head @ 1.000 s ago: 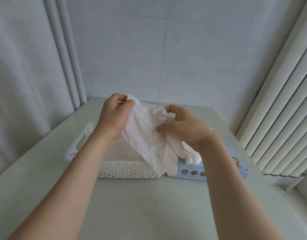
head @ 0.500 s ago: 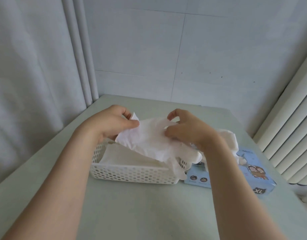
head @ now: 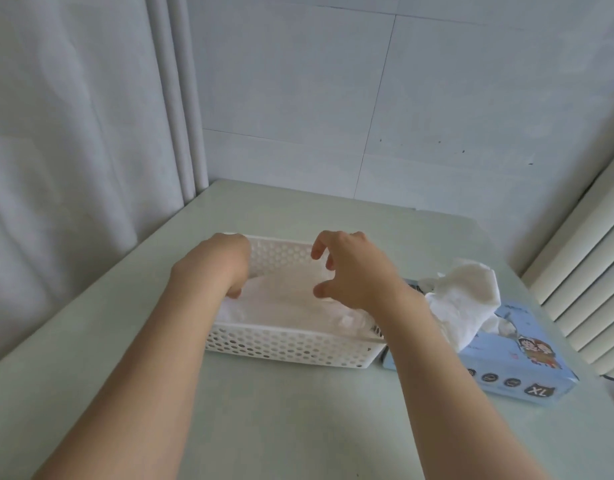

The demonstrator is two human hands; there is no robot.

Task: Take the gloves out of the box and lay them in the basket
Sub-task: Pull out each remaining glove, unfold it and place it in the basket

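Pale table (head: 298, 427), tiled wall (head: 471, 98), curtain (head: 73, 133) (left), slats (head: 582, 289) (right).

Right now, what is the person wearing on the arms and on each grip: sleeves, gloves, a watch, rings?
Nothing shows. The left forearm and right forearm are bare to the frame's bottom edge, no sleeve or cuff. The left grip and right grip are ungloved hands; no watch or bracelet at either wrist, no ring on the right fingers. The left fingers are mostly hidden.

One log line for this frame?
glove: lying in basket; left hand: down in basket, fingers hidden; right hand: over basket, empty; box: gloves sticking out
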